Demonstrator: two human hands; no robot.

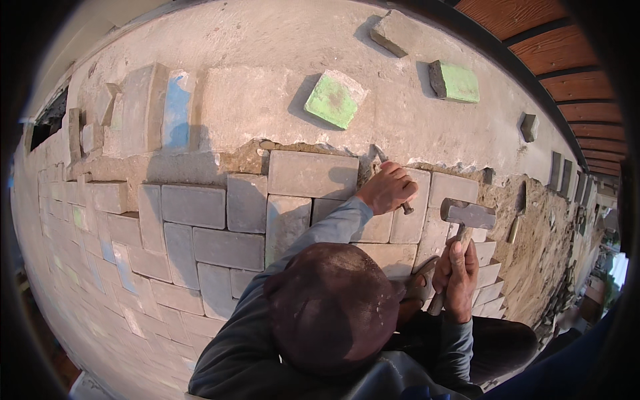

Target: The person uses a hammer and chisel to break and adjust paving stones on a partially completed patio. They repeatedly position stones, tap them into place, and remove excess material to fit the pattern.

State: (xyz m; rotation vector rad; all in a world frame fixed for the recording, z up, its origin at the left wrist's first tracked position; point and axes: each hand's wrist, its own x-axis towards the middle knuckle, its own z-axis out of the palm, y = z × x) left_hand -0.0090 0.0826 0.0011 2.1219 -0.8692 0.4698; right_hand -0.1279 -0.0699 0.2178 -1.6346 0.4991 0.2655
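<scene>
My left hand is closed round a metal chisel that slants to the broken edge of the concrete strip, between grey pavers. My right hand grips the wooden handle of a hammer, whose steel head sits over the pavers to the right of the chisel, apart from it. A dark cap fills the lower middle, hiding part of the paving and my arms. A sandaled foot shows beside my right hand.
Two green-topped broken pavers and grey chunks lie on the concrete. A trowel rests on the sand bed at right. Loose blocks stand at left; slatted brown boards line the upper right.
</scene>
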